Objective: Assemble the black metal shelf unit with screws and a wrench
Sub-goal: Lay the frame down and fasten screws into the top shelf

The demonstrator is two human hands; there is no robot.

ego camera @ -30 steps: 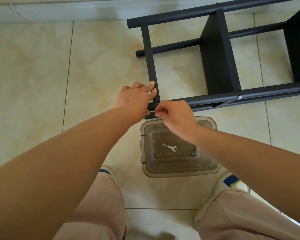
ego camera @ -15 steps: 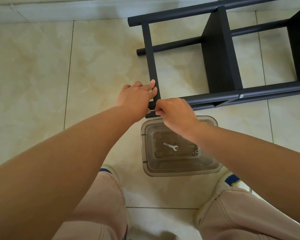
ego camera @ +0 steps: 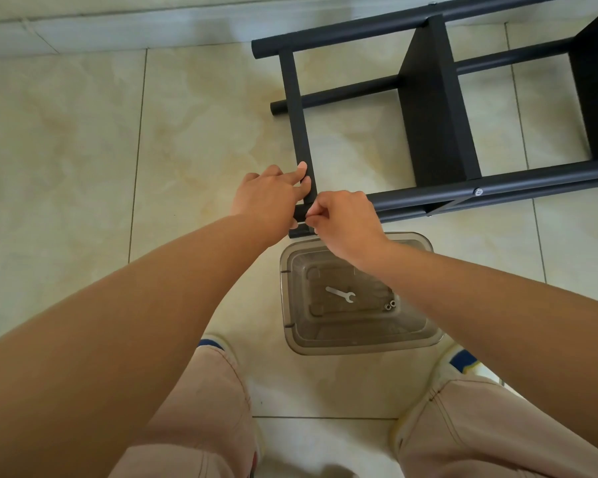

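1. Steadying the near-left corner of the shelf (ego camera: 439, 108), which is lying on its side on the floor (ego camera: 83, 150), the left hand (ego camera: 270, 198) is gripping the flat crossbar (ego camera: 299, 125), fingers curled around its near end.
2. Just to its right, the right hand (ego camera: 347, 222) is pinching something small and pale at the joint where the crossbar is meeting the near tube (ego camera: 497, 188); it is probably a screw, though it is too small to tell.
3. Judging the risk: the screw may be going in crooked or slipping from the fingertips, since the hands are crowding the joint and hiding the hole from view. A dropped screw could be rolling away across the smooth tiles.
4. If the left hand is easing off, the crossbar may be shifting out of line with the tube and the thread may be binding.
5. Near, under the right forearm, a clear bin (ego camera: 290, 305) is holding the wrench (ego camera: 340, 294) and two small fasteners (ego camera: 390, 305); the wrench is lying untouched.
6. The bin is sitting just near of the joint, between the knees, so it is crowding the working space.
7. Farther right, one screw head (ego camera: 478, 192) is already showing in the near tube.
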